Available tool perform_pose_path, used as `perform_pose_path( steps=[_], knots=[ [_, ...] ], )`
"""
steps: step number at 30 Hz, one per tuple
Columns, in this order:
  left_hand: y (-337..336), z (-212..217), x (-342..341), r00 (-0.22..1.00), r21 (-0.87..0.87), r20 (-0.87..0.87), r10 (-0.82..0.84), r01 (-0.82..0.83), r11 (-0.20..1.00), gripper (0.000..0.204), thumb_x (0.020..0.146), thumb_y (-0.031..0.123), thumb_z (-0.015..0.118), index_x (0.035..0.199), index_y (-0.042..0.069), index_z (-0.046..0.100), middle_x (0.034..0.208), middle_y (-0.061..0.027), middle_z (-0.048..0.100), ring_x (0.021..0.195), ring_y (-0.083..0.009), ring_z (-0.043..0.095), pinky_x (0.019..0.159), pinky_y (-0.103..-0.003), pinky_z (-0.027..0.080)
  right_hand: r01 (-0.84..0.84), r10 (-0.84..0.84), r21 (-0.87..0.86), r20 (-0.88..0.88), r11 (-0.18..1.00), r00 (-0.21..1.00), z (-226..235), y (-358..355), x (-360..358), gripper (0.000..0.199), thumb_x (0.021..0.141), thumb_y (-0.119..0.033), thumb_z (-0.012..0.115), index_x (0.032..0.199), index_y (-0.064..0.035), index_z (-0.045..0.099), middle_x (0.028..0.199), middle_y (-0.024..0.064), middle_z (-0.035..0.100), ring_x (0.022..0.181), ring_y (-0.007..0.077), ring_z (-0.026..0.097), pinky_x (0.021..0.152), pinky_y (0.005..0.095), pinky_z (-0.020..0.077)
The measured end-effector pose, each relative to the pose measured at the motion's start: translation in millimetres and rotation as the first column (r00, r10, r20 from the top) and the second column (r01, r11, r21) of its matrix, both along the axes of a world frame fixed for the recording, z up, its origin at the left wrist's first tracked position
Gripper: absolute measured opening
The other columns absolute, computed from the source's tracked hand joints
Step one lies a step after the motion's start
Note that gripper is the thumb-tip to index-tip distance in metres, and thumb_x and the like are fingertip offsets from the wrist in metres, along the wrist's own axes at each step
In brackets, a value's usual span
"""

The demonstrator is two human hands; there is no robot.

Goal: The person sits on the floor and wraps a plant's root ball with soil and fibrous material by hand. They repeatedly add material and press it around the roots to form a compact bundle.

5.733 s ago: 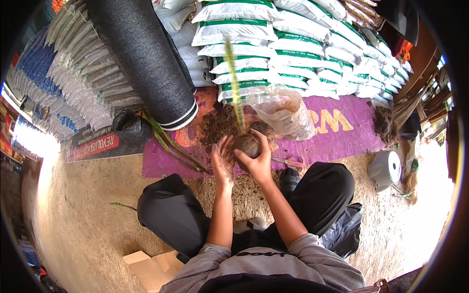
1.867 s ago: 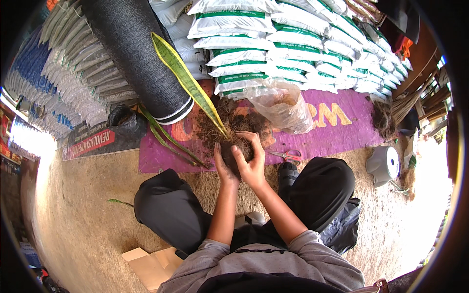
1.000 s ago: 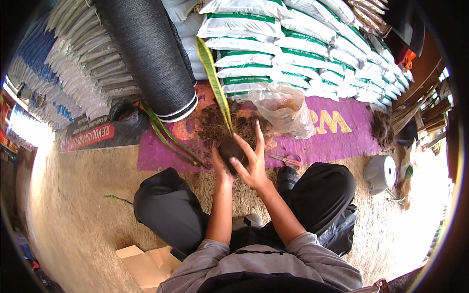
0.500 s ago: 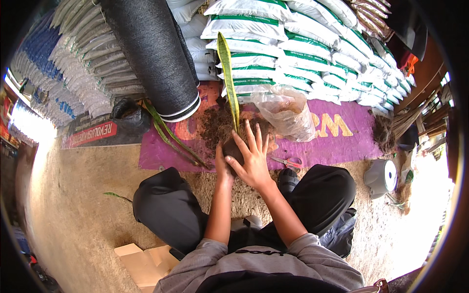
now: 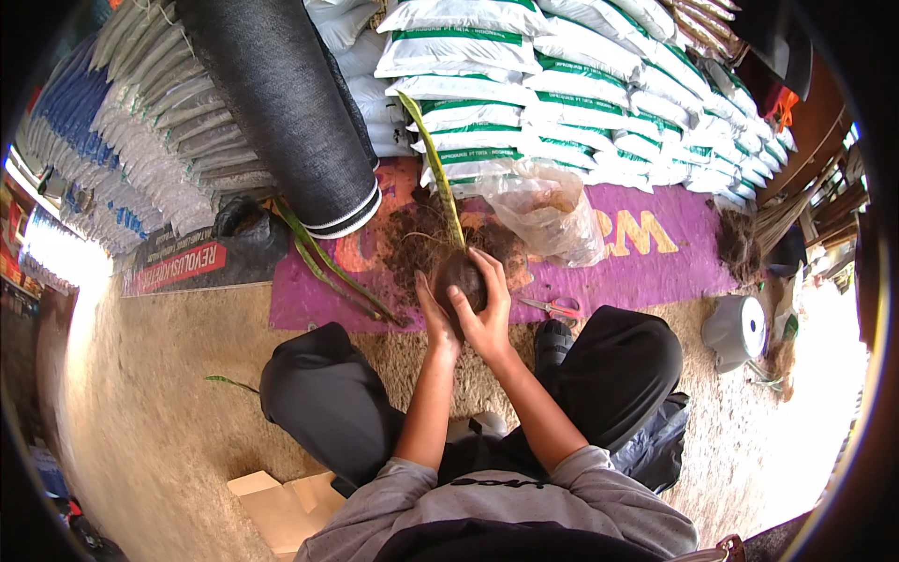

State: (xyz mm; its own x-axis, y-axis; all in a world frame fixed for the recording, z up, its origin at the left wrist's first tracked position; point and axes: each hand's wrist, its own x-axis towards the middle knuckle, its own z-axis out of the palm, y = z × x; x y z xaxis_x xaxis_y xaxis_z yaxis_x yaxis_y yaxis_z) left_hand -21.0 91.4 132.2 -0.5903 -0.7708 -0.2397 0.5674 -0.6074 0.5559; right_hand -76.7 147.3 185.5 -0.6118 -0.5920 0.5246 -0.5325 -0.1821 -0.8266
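A snake plant (image 5: 438, 178) with one tall yellow-edged leaf leans slightly left in front of me. Its dark, rounded base (image 5: 463, 281) sits between my palms; whether that is bare soil or a dark pot I cannot tell. My left hand (image 5: 436, 311) cups the left side of it. Around the right side curl the fingers of my right hand (image 5: 487, 304). Loose soil (image 5: 405, 245) with fine roots is scattered just beyond, on a purple banner (image 5: 646, 272). Red-handled scissors (image 5: 562, 307) lie to the right of my hands.
A crumpled clear plastic bag (image 5: 552, 220) stands beyond the scissors. Cut long leaves (image 5: 342, 281) and a black bag (image 5: 251, 229) lie leftward. A big black mesh roll (image 5: 281, 103) and stacked white sacks (image 5: 468, 56) line the back. At right stands a grey container (image 5: 735, 332).
My right hand has slid down from the leaf's foot to the side of the dark base. Base and hands have shifted slightly right, and the leaf tips more to the left.
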Motion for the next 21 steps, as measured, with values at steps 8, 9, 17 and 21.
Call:
perform_pose_path(
  steps=[8, 9, 17, 21],
  knots=[
    [-3, 0, 2, 0.997, -0.033, -0.046, -0.063, 0.062, 0.998, 0.050, 0.093, 0.045, 0.040, 0.122, 0.005, 0.047, 0.116, -0.0097, 0.055, 0.103, -0.0208, 0.056, 0.088, -0.034, 0.047, 0.045, -0.002, 0.198, -0.214, 0.979, 0.977, -18, 2, 3, 0.061, 0.082, -0.038, 0.056, 0.131, -0.0037, 0.042, 0.138, 0.0169, 0.036, 0.128, 0.0354, 0.031, 0.104, 0.0599, 0.0097],
    [-5, -1, 2, 0.997, -0.045, -0.035, -0.068, 0.067, 0.997, 0.050, 0.092, 0.044, 0.041, 0.122, 0.004, 0.047, 0.116, -0.0101, 0.056, 0.101, -0.0208, 0.057, 0.087, -0.034, 0.047, 0.044, 0.001, 0.212, -0.205, 0.976, 0.979, -20, 1, 2, 0.061, 0.082, -0.038, 0.057, 0.131, -0.0037, 0.042, 0.138, 0.0169, 0.036, 0.128, 0.0354, 0.031, 0.104, 0.0596, 0.0099],
    [-9, 29, 9, 0.976, -0.167, 0.216, 0.029, 0.008, 0.986, 0.049, 0.091, 0.033, 0.054, 0.124, -0.002, 0.045, 0.119, -0.0126, 0.053, 0.104, -0.0200, 0.054, 0.083, -0.034, 0.048, -0.007, 0.015, -0.036, 0.227, 0.999, 0.974, -7, -2, -8, 0.075, 0.071, -0.015, 0.073, 0.134, 0.0008, 0.035, 0.120, 0.0199, 0.051, 0.112, 0.0266, 0.051, 0.096, 0.0376, 0.0386],
    [-3, 25, 6, 0.977, -0.175, 0.158, 0.141, -0.112, 0.978, 0.050, 0.093, 0.038, 0.044, 0.128, 0.002, 0.043, 0.122, -0.0120, 0.051, 0.108, -0.0225, 0.052, 0.087, -0.039, 0.046, -0.076, 0.133, -0.134, 0.501, 0.988, 0.855, 6, 4, -11, 0.070, 0.066, -0.008, 0.077, 0.127, 0.0006, 0.042, 0.111, 0.0149, 0.058, 0.101, 0.0208, 0.056, 0.091, 0.0336, 0.0438]
  ],
)
